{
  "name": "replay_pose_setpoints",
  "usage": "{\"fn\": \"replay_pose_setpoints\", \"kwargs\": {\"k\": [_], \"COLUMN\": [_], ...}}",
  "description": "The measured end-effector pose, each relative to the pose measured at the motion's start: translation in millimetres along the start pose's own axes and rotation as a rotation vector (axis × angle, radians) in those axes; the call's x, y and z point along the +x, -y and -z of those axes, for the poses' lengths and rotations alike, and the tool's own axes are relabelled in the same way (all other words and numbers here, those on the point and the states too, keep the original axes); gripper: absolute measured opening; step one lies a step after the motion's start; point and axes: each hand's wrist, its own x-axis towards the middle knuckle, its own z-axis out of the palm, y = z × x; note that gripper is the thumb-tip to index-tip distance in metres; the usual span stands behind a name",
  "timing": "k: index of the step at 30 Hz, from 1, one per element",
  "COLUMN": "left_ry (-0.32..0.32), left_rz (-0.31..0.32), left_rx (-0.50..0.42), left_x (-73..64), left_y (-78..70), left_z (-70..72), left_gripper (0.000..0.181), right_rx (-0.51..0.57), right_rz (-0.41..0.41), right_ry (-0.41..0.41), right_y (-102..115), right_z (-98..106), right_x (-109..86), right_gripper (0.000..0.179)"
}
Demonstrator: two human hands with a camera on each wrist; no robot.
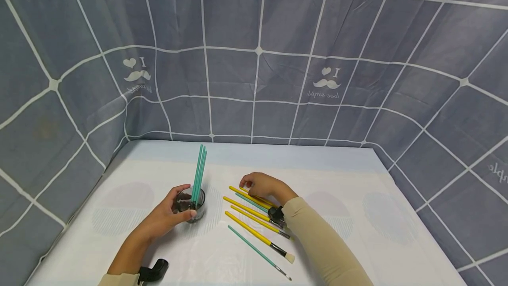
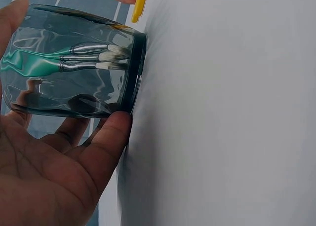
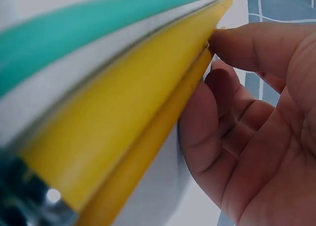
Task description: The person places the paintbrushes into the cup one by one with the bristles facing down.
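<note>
My left hand [image 1: 168, 213] holds a clear drinking glass [image 2: 54, 97], thumb on one side and fingers on the other. Three thin green paintbrushes [image 1: 199, 173] stand in the glass, bristles down, handles leaning on the rim. Over the far end of a row of paintbrushes, my right hand [image 1: 263, 185] has its fingers bent. In the right wrist view, its thumb and forefinger pinch the farthest yellow paintbrush [image 3: 143, 157] near the handle end. Another yellow paintbrush [image 3: 128, 93] and a green paintbrush [image 3: 98, 23] lie alongside; the right wrist hides part of the row.
Nearer me on the white tabletop [image 1: 198, 259] lie more yellow paintbrushes [image 1: 250, 228] and a thin green paintbrush [image 1: 254, 248], handles pointing left. A grey curtain [image 1: 230, 74] with white lines surrounds the table at the back and sides.
</note>
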Motion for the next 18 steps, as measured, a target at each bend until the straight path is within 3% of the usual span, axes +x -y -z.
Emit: {"fn": "replay_pose_setpoints", "kwargs": {"k": [5, 11, 18], "left_ry": [-0.001, -0.002, -0.006], "left_rz": [0.002, 0.012, 0.013], "left_rx": [0.003, -0.001, -0.001], "left_x": [0.2, 1.0, 1.7], "left_y": [0.6, 1.2, 1.5], "left_z": [-0.3, -0.4, -0.8], "left_gripper": [0.081, 0.082, 0.082], "right_rx": [0.066, 0.055, 0.091], "right_rz": [-0.005, 0.009, -0.001], "right_ry": [0.004, -0.001, -0.008], "right_y": [-0.4, 2.1, 5.8], "right_z": [3.6, 8.8, 16.2], "right_x": [-1.1, -2.8, -4.8], "right_gripper": [0.036, 0.042, 0.034]}}
